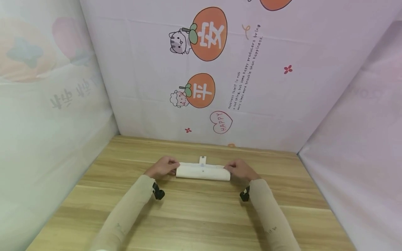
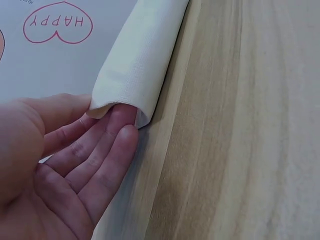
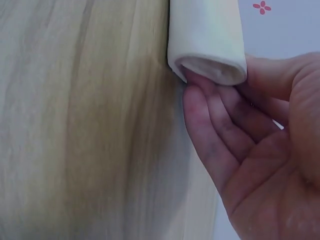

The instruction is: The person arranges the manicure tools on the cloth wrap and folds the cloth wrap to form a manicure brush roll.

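A white roll-up pouch (image 1: 202,172), flattened into a tube, lies crosswise near the back of the wooden table. A short strap with a snap stud (image 1: 202,159) sticks out from its far side, and a small stud shows on its top. My left hand (image 1: 163,166) pinches the pouch's left end; in the left wrist view, the thumb presses its edge and a fingertip reaches into the open end. At the right end, my right hand (image 1: 242,169) pinches it between thumb and fingers. The right wrist view shows the rolled opening (image 3: 212,69), with fingertips partly hidden beneath it.
A printed white cloth wall (image 1: 150,87) rises behind the table's back edge. Pale cloth walls stand to the left (image 1: 53,115) and right (image 1: 361,132). Bare wood of the table (image 1: 201,216) stretches between the forearms. Black wrist mounts (image 1: 158,191) hang under both sleeves.
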A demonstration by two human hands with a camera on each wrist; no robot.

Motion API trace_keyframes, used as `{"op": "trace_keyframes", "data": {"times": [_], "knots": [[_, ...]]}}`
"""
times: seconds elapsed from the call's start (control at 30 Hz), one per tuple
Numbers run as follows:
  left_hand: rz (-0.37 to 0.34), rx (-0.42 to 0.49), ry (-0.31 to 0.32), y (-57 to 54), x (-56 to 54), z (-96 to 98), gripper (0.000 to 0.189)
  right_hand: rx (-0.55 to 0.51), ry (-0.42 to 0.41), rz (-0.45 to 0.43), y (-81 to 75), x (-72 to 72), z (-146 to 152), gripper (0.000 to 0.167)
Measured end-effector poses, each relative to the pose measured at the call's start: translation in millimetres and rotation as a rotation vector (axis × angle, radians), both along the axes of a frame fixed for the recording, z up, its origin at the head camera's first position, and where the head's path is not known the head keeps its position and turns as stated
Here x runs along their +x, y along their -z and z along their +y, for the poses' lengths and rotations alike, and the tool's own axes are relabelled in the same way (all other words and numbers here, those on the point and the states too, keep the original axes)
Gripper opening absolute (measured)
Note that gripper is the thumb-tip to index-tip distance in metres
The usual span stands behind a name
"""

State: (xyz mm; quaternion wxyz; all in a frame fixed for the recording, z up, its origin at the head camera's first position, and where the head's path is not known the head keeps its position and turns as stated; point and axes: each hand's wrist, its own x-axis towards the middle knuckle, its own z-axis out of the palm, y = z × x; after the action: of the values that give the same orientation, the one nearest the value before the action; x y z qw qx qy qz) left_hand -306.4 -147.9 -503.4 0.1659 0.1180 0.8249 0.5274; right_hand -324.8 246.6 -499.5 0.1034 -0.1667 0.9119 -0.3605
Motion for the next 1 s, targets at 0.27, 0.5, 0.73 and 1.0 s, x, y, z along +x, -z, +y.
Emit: {"op": "trace_keyframes", "data": {"times": [0.27,0.5,0.73,1.0], "knots": [[0.151,-0.166,-0.068,-4.8,-1.8,8.4,0.019,0.033,0.126,0.043,-0.6,1.3,-15.1,0.023],[0.436,-0.338,0.070,1.3,-7.4,14.5,0.018,0.138,0.181,0.138,-0.3,3.7,-28.4,0.016],[0.485,-0.396,0.196,-1.8,-1.8,15.0,0.030,0.255,0.128,0.228,-1.4,1.1,-33.4,0.012],[0.475,-0.438,0.226,-2.7,0.9,16.3,0.038,0.353,-0.004,0.114,-33.1,-8.3,-50.9,0.028]]}}
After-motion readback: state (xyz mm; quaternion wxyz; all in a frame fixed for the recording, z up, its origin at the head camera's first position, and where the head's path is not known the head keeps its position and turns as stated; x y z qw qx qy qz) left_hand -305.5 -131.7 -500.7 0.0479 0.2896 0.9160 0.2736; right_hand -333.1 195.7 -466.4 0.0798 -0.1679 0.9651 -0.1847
